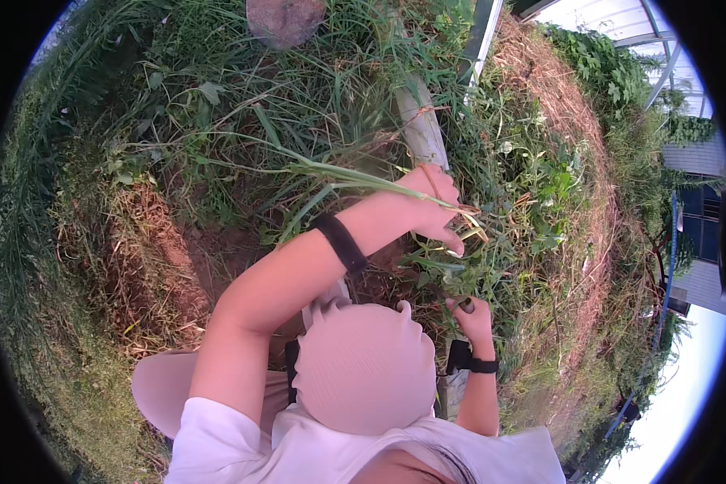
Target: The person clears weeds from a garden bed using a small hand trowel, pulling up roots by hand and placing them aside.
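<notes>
My left hand (434,202) reaches across to the right, low over the weeds, a black band around its forearm. Long green grass stalks (339,172) lie over the back of this hand and wrist, their pale ends near the knuckles. The thumb points down, apart from the fingers; the palm side is hidden, so I cannot tell what it grips. Closer to my body, my right hand (477,320) is closed around a tool handle (467,306), whose rounded end shows. The tool's working end is lost among the leaves. A black strap circles my right wrist.
A narrow concrete curb (422,124) runs up past my left hand. A reddish stone (285,23) sits in the grass beyond. Bare reddish soil (166,254) shows at left. Leafy weeds (550,212) and dry grass (587,121) cover the right. Pink ribbed fabric (366,369) bulges before my chest.
</notes>
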Motion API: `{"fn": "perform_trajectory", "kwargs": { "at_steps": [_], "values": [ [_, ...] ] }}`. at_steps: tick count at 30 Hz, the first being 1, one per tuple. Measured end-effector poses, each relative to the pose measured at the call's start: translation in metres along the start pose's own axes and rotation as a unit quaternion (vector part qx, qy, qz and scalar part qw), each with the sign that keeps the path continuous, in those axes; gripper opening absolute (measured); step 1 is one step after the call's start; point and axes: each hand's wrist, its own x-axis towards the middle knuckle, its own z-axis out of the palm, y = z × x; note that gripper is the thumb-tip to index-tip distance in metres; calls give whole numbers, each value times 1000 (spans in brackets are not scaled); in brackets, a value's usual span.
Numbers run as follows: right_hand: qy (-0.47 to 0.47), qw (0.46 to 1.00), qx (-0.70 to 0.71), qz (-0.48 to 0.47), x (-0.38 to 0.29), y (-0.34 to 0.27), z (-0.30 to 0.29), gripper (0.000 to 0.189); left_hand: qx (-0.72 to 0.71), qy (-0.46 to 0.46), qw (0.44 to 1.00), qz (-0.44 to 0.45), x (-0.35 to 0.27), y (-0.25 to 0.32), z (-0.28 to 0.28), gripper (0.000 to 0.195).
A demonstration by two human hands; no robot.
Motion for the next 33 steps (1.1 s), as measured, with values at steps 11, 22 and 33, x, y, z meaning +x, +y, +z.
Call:
{"fn": "perform_trajectory", "kwargs": {
  "at_steps": [11, 22, 33],
  "values": [
    [-129, 984, 103, -63, 30, -89, 40, 28, -350, 109, 917, -157, -154, 2, 57, 46],
    [-149, 875, 459, 26, 44, -160, 127, 29, -35, 416, 777, -471, -301, -42, 48, 16],
    [183, 704, 676, -120, 83, -149, 18, 31, -52, 387, 787, -478, -301, -41, 88, 26]
  ]
}}
